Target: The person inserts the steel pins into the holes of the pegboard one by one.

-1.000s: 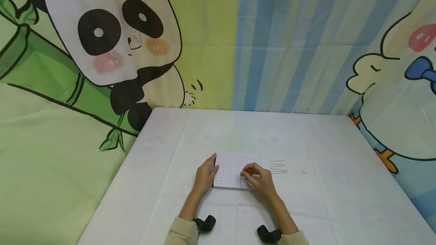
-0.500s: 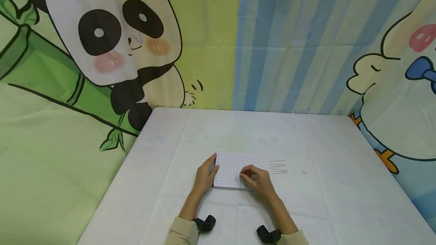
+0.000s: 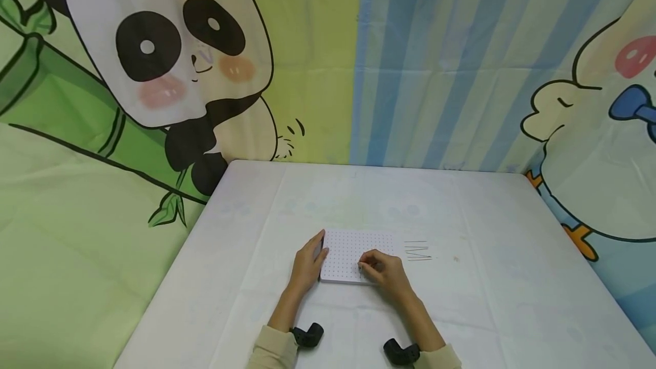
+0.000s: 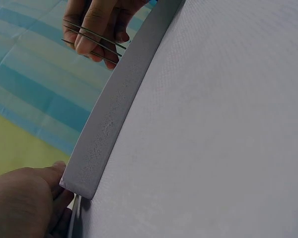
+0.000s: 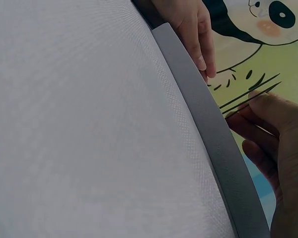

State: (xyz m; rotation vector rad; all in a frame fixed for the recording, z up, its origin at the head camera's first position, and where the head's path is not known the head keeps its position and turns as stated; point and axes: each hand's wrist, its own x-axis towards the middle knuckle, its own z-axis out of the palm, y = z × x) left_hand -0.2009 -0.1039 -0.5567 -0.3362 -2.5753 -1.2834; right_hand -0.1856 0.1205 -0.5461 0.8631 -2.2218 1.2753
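Note:
A white pegboard (image 3: pixel 340 255) with rows of small holes lies on the table. At its left edge rests my left hand (image 3: pixel 306 265), thumb on the rim and fingers stretched along the side. My right hand (image 3: pixel 385 271) is over the board's right half, thumb and forefinger pinching a thin dark metal stick (image 5: pixel 258 96). In the left wrist view, several such sticks (image 4: pixel 97 45) stand up from the board beside the right fingers. The grey side of the board hides the stick bottoms in both wrist views.
Several more thin sticks (image 3: pixel 418 247) lie on the white tabletop (image 3: pixel 492 278) right of the board. Behind the table hangs a cloth (image 3: pixel 307 61) printed with cartoon animals and stripes. Dark cameras (image 3: pixel 307 336) are strapped to both wrists.
My right hand has shifted slightly left and down toward the board, its fingertips now lower over the holes. The left hand keeps its place, and the loose sticks lie as before.

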